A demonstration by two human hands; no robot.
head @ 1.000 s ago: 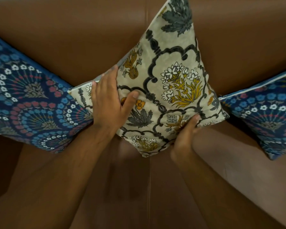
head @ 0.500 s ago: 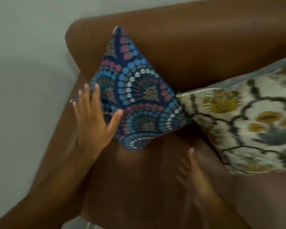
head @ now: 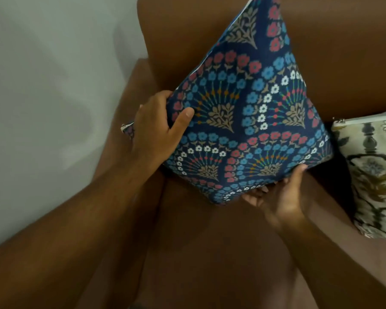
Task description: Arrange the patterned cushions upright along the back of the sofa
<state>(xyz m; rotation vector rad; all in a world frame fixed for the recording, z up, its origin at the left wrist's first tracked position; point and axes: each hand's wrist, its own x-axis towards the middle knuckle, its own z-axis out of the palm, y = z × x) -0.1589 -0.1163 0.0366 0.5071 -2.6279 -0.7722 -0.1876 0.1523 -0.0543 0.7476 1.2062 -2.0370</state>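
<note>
A navy blue cushion (head: 250,121) with red, blue and white flower fans stands on one corner against the brown sofa back (head: 334,59), at the sofa's left end. My left hand (head: 156,132) grips its left corner, thumb on the front face. My right hand (head: 281,195) cups its lower right edge from below, palm up. A cream cushion (head: 374,172) with dark scrollwork and yellow flowers leans against the sofa back at the right edge, close to the blue cushion's right corner.
The brown sofa seat (head: 210,253) fills the lower middle. The sofa's left armrest (head: 129,90) runs beside a pale grey wall (head: 49,85) on the left.
I turned from the cream cushion to the blue one at the left end. Both hands have taken hold of the blue cushion, which now stands taller on its corner.
</note>
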